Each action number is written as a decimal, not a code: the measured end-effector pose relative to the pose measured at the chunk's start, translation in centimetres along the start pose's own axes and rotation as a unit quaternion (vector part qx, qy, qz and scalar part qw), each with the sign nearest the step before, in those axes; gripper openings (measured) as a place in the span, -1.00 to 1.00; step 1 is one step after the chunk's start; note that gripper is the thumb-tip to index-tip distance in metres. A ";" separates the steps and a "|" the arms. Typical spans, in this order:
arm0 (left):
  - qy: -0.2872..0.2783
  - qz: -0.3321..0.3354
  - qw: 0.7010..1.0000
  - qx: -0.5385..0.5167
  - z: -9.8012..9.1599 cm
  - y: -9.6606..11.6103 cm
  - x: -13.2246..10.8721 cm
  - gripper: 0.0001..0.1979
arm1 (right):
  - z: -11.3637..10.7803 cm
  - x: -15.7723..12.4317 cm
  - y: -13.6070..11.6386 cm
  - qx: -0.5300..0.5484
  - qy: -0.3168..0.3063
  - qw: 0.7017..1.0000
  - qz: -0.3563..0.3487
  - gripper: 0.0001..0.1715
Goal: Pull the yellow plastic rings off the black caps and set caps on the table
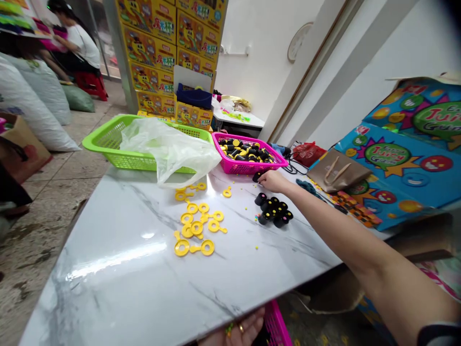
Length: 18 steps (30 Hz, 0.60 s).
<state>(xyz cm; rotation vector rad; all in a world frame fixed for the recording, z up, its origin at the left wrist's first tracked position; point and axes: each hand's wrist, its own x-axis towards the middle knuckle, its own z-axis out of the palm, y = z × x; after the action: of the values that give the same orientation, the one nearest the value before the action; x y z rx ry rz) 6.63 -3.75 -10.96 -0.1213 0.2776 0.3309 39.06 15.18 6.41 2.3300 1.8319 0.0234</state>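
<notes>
My right hand is stretched far across the marble table, its fingers pinched on a small black cap just in front of the pink basket. That basket holds several black and yellow caps. A cluster of black caps lies on the table below my forearm. Yellow ring-shaped parts are scattered mid-table. My left hand sits below the table's near edge, palm up and cupped around a few tiny coloured beads, a ring on one finger.
A green basket with a clear plastic bag stands at the back. Colourful cartons and a brown paper bag lie at the right. Stacked yellow boxes rise behind. A person sits far left. Another pink basket is under the table.
</notes>
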 end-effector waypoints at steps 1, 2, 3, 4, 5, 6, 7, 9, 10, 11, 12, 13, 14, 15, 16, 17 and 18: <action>-0.009 0.000 1.000 0.000 0.1 -0.1 0.1 -0.53 | -0.1 0.1 0.1 -0.004 -0.003 1.000 0.007 -0.62; -0.022 -0.001 1.000 0.000 0.1 -0.2 0.2 -0.54 | -0.1 0.1 0.1 -0.008 -0.008 1.000 0.013 -0.62; -0.036 -0.004 0.999 0.002 0.1 -0.3 0.3 -0.56 | 0.0 0.2 0.1 -0.011 -0.015 1.000 0.019 -0.63; -0.050 -0.006 0.999 0.004 0.1 -0.5 0.5 -0.57 | 0.1 0.3 0.1 -0.012 -0.022 0.999 0.022 -0.63; -0.062 -0.010 0.998 0.006 0.1 -0.5 0.7 -0.57 | 0.2 0.4 0.0 -0.013 -0.028 0.999 0.025 -0.63; -0.073 -0.016 0.997 0.006 0.1 -0.6 0.8 -0.56 | 0.4 0.5 0.0 -0.012 -0.031 0.999 0.026 -0.64; -0.081 -0.021 0.997 0.005 0.2 -0.6 0.9 -0.55 | 0.5 0.6 -0.1 -0.011 -0.032 0.999 0.026 -0.63; -0.081 -0.021 0.996 0.001 0.5 -0.5 0.9 -0.51 | 0.7 0.7 -0.1 -0.009 -0.022 0.999 0.021 -0.62; -0.071 -0.017 0.997 -0.004 0.7 -0.5 0.8 -0.50 | 0.8 0.7 -0.1 -0.007 -0.014 1.000 0.016 -0.62; -0.056 -0.013 0.998 -0.011 1.0 -0.4 0.7 -0.50 | 0.7 0.6 -0.1 -0.004 -0.005 1.000 0.009 -0.61; -0.039 -0.009 0.999 -0.019 1.4 -0.3 0.5 -0.51 | 0.6 0.4 -0.2 0.000 0.004 1.000 0.002 -0.61; -0.023 -0.007 0.999 -0.026 1.7 -0.3 0.3 -0.53 | 0.4 0.3 -0.2 0.004 0.014 1.000 -0.005 -0.60; -0.013 -0.010 0.999 -0.032 2.0 -0.2 0.2 -0.55 | 0.2 0.1 -0.3 0.007 0.023 1.000 -0.010 -0.60; -0.007 -0.013 0.999 -0.036 2.3 -0.1 0.0 -0.56 | -0.1 0.0 -0.5 0.009 0.032 0.999 -0.014 -0.59; -0.006 -0.015 0.999 -0.038 2.6 0.0 -0.1 -0.58 | -0.3 0.0 -0.7 0.010 0.040 0.999 -0.017 -0.58; -0.007 -0.014 0.999 -0.038 2.8 0.1 -0.2 -0.59 | -0.6 0.0 -0.9 0.010 0.048 0.999 -0.018 -0.57; -0.008 -0.014 0.999 -0.040 2.9 0.2 -0.2 -0.61 | -0.8 0.1 -1.2 0.008 0.053 0.998 -0.019 -0.56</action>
<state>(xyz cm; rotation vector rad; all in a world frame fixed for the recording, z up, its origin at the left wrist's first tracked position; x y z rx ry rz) 7.06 -3.15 -8.11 -0.2002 0.2460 0.3160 37.87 15.61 7.00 2.3461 1.9304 0.1300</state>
